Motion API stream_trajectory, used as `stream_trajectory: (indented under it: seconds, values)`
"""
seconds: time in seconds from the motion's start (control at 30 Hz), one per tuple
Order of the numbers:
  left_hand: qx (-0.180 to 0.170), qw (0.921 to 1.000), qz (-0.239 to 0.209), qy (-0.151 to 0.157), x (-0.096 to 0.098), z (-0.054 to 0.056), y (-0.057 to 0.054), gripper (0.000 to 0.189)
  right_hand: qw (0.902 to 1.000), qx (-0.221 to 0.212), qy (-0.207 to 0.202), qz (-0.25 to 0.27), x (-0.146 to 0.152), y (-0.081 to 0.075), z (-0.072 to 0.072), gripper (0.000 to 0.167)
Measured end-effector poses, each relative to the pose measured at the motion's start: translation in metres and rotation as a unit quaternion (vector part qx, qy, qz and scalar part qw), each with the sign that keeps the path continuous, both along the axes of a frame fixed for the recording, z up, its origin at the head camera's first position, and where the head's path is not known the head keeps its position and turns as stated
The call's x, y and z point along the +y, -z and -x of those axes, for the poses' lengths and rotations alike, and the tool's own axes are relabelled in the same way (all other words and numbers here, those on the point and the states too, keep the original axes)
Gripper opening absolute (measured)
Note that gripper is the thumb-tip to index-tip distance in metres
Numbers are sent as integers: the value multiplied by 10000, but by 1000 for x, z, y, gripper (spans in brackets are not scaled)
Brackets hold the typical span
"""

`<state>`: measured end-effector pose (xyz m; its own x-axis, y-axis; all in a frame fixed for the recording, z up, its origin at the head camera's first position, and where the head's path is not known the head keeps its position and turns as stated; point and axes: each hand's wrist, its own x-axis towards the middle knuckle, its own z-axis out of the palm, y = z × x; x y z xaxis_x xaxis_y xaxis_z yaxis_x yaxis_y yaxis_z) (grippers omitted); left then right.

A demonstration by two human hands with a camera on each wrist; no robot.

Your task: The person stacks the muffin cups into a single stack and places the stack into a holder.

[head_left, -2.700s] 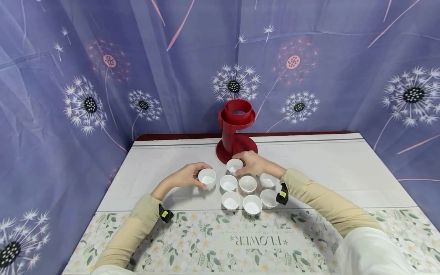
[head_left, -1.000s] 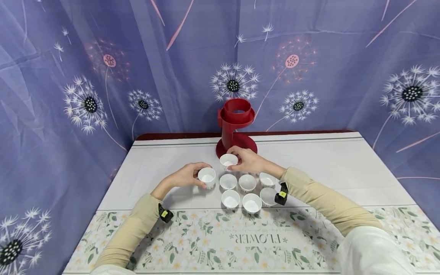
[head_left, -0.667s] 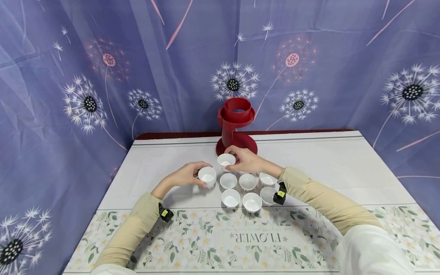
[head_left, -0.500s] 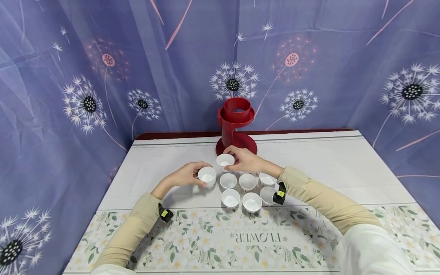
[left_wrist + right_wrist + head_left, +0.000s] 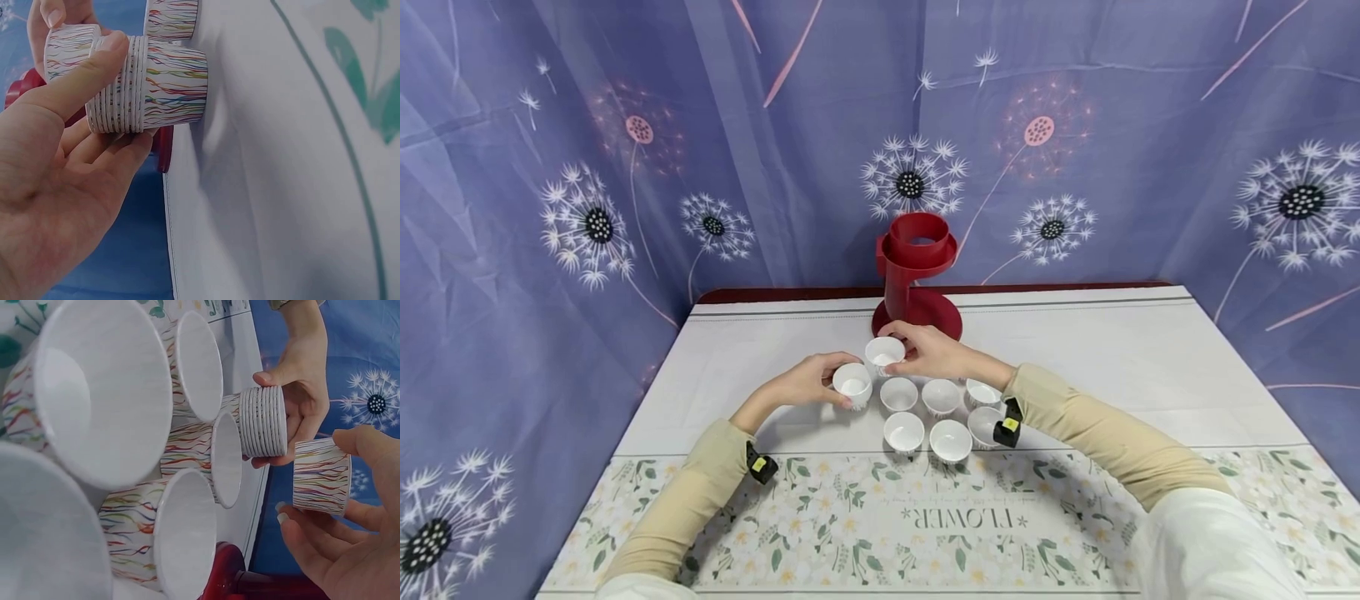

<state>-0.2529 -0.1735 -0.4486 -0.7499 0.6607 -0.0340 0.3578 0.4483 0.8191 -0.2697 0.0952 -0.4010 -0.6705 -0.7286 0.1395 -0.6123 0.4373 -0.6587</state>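
My left hand (image 5: 807, 382) grips a stack of nested white paper cups (image 5: 174, 84) with colourful wavy stripes, thumb on one side and fingers on the other. Several rims sit tightly together in the left wrist view. Between thumb and fingertips, my right hand (image 5: 934, 352) pinches a single matching paper cup (image 5: 320, 477), which looks raised off the table. In the head view that cup is just behind and right of the stack, its rim close to it; the right wrist view shows a small gap between them. Both cup mouths face up.
Several more striped cups stand in a loose group right of the stack, among them a front cup (image 5: 951, 442) and a left front cup (image 5: 903, 432). Behind them rises a red stand (image 5: 917, 258) with a ring top and round base. A purple curtain (image 5: 805, 167) hangs behind the table.
My right hand has lifted the single cup from the back of the group and moved it left, towards the stack. My left hand has stayed in place with the stack.
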Motion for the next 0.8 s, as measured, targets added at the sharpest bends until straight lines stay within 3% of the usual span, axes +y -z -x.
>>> stream_trajectory:
  seconds: [0.8]
  values:
    - [-283,9995,-153,13,-1,-1,1,65,9976,124,-667,-101,-17,-5,-6,57]
